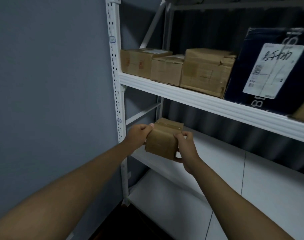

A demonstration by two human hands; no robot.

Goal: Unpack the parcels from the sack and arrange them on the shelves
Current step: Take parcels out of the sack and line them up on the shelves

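A small brown cardboard parcel (162, 139) with tape across its top is held between both hands at the left end of the middle shelf (217, 158). My left hand (137, 135) grips its left side, thumb on the top edge. My right hand (185, 148) grips its right side, fingers curled over the top and thumb under the bottom corner. Whether the parcel rests on the shelf board or hovers just above it, I cannot tell. The sack is out of view.
The upper shelf (199, 99) carries three brown boxes (205, 71) in a row and a large dark box (272, 66) with a white label at the right. A white perforated upright (116, 87) stands left of the parcel. A grey wall lies further left. A lower shelf (173, 201) shows below.
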